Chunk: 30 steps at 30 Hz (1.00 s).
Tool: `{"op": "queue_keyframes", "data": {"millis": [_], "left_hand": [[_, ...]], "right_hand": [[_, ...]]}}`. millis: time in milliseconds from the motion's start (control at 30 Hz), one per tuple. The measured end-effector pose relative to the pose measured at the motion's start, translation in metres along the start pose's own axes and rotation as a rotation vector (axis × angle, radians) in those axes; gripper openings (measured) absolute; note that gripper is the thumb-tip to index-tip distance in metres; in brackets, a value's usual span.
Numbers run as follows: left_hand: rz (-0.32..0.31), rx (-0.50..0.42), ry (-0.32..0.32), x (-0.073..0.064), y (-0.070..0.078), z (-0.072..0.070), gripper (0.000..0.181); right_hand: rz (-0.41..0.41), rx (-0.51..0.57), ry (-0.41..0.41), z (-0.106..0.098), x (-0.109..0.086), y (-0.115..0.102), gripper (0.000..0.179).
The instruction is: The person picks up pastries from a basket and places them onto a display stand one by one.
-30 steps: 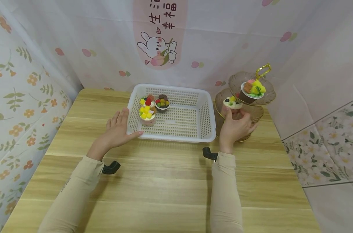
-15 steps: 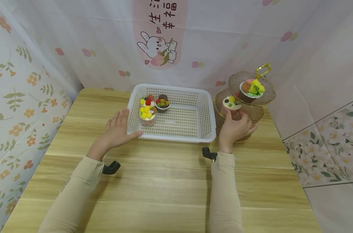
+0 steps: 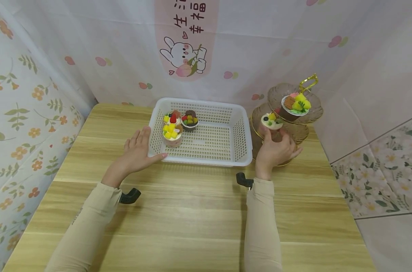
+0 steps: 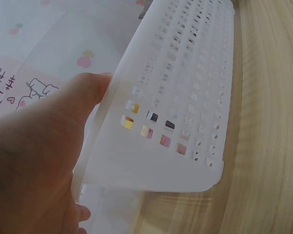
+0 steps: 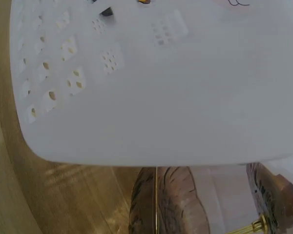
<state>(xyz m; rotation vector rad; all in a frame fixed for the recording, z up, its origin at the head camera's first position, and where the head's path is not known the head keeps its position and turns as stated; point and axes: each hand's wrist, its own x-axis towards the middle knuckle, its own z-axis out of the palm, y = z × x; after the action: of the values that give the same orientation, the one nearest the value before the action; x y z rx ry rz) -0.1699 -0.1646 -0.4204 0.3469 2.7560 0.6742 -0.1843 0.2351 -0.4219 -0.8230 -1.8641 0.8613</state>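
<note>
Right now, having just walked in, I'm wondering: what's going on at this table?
At the table, a person's right hand holds a fruit-topped cup below the top tier of a tiered stand; whether its base touches a tier is hidden. Their left hand touches the left end of a white basket containing three more dessert cups. Another cup sits on the top tier.

The left hand (image 4: 34, 151) touches the white basket (image 4: 136, 161) at its rim; yellow, pink and dark patches (image 4: 165, 140) show through its holes. Table (image 4: 268, 122) at right, printed curtain (image 4: 53, 44) upper left.
</note>
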Motion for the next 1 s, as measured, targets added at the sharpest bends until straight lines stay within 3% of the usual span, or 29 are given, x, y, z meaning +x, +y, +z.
{"op": "queue_keyframes", "data": {"millis": [467,767,867,1000], "left_hand": [[-0.005,-0.012,0.001,-0.001,0.001,-0.001,0.118],[-0.002,-0.019,0.004,-0.001,0.001,0.000,0.117],[0.003,-0.020,0.002,-0.001,0.001,0.000,0.117],[0.005,-0.016,0.001,0.000,0.001,0.000,0.117]], "right_hand": [[-0.037,-0.025,-0.034,-0.011,0.000,0.004,0.047],[-0.104,0.049,-0.053,-0.029,-0.008,-0.005,0.042],[-0.209,0.135,-0.167,-0.034,-0.015,-0.019,0.038],[-0.286,0.319,-0.513,-0.035,-0.021,-0.048,0.031]]}}
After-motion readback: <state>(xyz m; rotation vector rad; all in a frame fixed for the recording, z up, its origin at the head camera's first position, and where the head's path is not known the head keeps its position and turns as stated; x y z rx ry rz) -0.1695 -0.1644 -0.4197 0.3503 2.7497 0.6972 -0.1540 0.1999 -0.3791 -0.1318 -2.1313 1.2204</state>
